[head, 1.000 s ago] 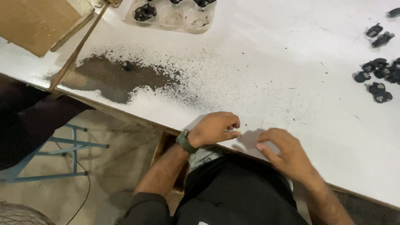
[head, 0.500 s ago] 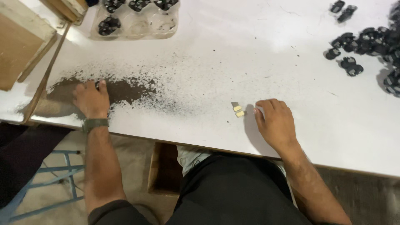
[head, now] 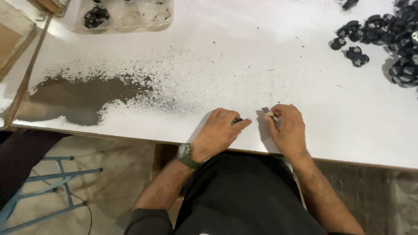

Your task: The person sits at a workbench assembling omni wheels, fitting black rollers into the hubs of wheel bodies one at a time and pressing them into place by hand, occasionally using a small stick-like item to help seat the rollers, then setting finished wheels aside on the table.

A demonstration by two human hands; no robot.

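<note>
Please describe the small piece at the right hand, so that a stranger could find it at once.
On the white table, look at the near edge, where two hands rest. The right hand pinches a small pale flat piece at its fingertips. Unlike the round black parts heaped far right, it is light, thin and alone.
</note>
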